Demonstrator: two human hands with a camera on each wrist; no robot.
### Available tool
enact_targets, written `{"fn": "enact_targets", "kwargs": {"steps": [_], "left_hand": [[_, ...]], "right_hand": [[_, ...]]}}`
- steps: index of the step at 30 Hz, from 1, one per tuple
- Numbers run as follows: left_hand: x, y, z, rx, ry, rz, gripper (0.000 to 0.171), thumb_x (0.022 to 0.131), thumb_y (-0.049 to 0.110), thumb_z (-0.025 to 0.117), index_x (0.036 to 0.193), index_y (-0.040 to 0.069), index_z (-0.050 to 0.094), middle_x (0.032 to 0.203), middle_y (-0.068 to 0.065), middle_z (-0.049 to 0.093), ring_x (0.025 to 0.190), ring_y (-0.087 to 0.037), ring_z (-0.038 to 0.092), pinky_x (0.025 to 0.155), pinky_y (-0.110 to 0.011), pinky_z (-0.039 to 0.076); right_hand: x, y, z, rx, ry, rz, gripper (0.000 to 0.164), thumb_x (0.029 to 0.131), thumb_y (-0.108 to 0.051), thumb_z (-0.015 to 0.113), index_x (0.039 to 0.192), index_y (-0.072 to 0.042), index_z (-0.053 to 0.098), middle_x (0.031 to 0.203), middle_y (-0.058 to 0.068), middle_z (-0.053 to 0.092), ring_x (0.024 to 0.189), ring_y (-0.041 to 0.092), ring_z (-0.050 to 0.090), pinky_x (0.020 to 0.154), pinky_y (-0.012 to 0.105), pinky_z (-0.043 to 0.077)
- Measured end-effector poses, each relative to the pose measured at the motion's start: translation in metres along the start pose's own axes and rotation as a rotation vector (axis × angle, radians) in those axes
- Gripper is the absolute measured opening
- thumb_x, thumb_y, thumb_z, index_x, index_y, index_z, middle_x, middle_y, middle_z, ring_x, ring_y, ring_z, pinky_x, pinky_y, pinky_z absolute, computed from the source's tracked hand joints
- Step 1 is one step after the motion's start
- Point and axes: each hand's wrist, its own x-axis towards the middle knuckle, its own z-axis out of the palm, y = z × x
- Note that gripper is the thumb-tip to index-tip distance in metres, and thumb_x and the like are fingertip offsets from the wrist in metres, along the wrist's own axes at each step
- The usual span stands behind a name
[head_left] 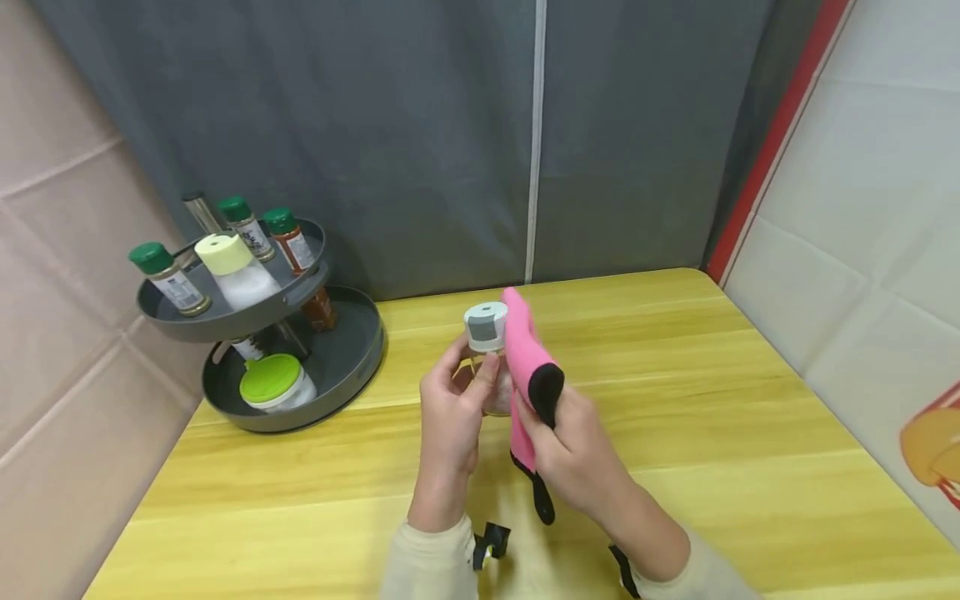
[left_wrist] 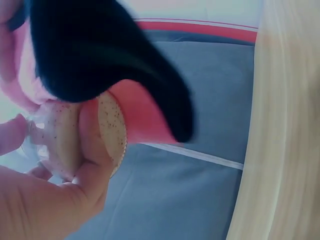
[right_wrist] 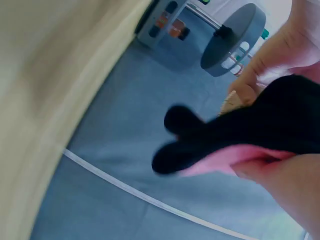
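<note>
My left hand (head_left: 448, 410) grips a clear seasoning jar (head_left: 486, 325) with a white lid and grey flap, upright above the table. In the left wrist view its pale, dark-speckled contents (left_wrist: 113, 127) show through the base. A pink cloth (head_left: 527, 354) with black edging is bunched in my right hand (head_left: 576, 457), thumb on the near side. The cloth lies along the jar's right side and covers part of it. One black strip (head_left: 543, 500) hangs below the cloth. In the right wrist view the black edging (right_wrist: 225, 130) hides most of the jar.
A two-tier grey rack (head_left: 352, 392) stands at the back left. Green-capped spice bottles (head_left: 171, 279) and a pale-yellow-capped shaker (head_left: 236, 271) are on its upper tier, a green-lidded tub (head_left: 273, 382) below. A dark curtain (head_left: 420, 150) backs the wooden table (head_left: 712, 400); tiled walls flank it.
</note>
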Motion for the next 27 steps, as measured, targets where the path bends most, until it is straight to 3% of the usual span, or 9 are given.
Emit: {"fn": "enact_targets", "kwargs": {"steps": [1,6,9,11,14,17,20,23,27], "left_hand": [[0.001,0.001,-0.001,-0.010,0.006,-0.002,0.042,0.093,0.011,0.073,0.135,0.008,0.065,0.115,-0.012,0.060,0.096,-0.028,0.061,0.078,-0.034,0.055],[0.001,0.001,-0.005,-0.015,0.004,-0.008,0.045,0.094,0.011,0.072,0.138,0.007,0.062,0.121,-0.013,0.059,0.107,-0.032,0.061,0.091,-0.042,0.053],[0.000,-0.002,-0.003,-0.009,-0.043,-0.036,0.045,0.094,0.011,0.072,0.138,0.008,0.062,0.121,-0.013,0.058,0.105,-0.031,0.060,0.088,-0.043,0.054],[-0.001,-0.006,-0.001,-0.002,-0.072,-0.061,0.044,0.094,0.011,0.072,0.137,0.008,0.062,0.119,-0.012,0.058,0.100,-0.028,0.059,0.083,-0.039,0.055],[-0.003,-0.010,0.004,0.002,-0.085,-0.087,0.043,0.094,0.011,0.072,0.136,0.007,0.062,0.116,-0.011,0.057,0.093,-0.024,0.058,0.074,-0.032,0.055],[-0.002,-0.009,0.007,-0.044,-0.069,-0.078,0.042,0.094,0.009,0.071,0.135,0.006,0.060,0.113,-0.011,0.057,0.086,-0.020,0.057,0.065,-0.027,0.053],[0.001,-0.005,0.008,-0.082,-0.050,-0.057,0.043,0.093,0.008,0.071,0.135,0.006,0.059,0.111,-0.011,0.057,0.078,-0.017,0.055,0.059,-0.024,0.050],[0.004,-0.001,0.007,-0.092,-0.032,-0.045,0.044,0.093,0.008,0.070,0.136,0.007,0.058,0.110,-0.011,0.056,0.074,-0.018,0.052,0.056,-0.024,0.049],[0.007,0.002,0.004,-0.110,-0.002,-0.052,0.044,0.096,0.011,0.070,0.138,0.007,0.057,0.116,-0.013,0.056,0.086,-0.022,0.058,0.064,-0.028,0.057]], "right_hand": [[-0.002,0.002,0.000,0.022,-0.020,0.046,0.016,0.101,-0.008,0.058,0.116,-0.002,0.064,0.084,0.003,0.058,0.073,0.014,0.058,0.065,0.029,0.054],[0.003,0.002,-0.012,0.239,-0.158,0.378,0.030,0.106,-0.016,0.051,0.128,0.003,0.058,0.102,0.017,0.066,0.086,0.023,0.066,0.076,0.035,0.058],[0.019,-0.003,-0.022,0.260,-0.160,0.461,0.031,0.107,-0.019,0.050,0.126,0.003,0.057,0.097,0.019,0.061,0.082,0.027,0.062,0.073,0.036,0.055],[0.027,-0.007,-0.025,0.217,-0.123,0.417,0.029,0.106,-0.020,0.051,0.124,0.001,0.059,0.089,0.018,0.057,0.079,0.028,0.058,0.071,0.037,0.051],[0.030,-0.012,-0.023,0.094,-0.063,0.228,0.031,0.104,-0.017,0.054,0.133,-0.006,0.060,0.090,0.012,0.060,0.080,0.025,0.057,0.071,0.036,0.049],[0.023,-0.013,-0.015,-0.062,-0.032,-0.038,0.049,0.101,-0.009,0.057,0.149,-0.005,0.048,0.133,0.015,0.062,0.115,0.027,0.061,0.096,0.034,0.052],[0.013,-0.011,-0.007,-0.180,-0.019,-0.221,0.065,0.097,-0.002,0.057,0.157,-0.003,0.032,0.163,0.013,0.028,0.146,0.027,0.036,0.117,0.034,0.032],[0.006,-0.007,-0.002,-0.201,-0.024,-0.269,0.069,0.094,0.000,0.057,0.157,-0.001,0.029,0.165,0.015,0.021,0.150,0.031,0.028,0.119,0.034,0.027],[0.000,-0.002,0.001,-0.138,-0.042,-0.236,0.067,0.097,0.001,0.056,0.157,0.000,0.028,0.165,0.014,0.022,0.149,0.029,0.029,0.119,0.034,0.026]]}}
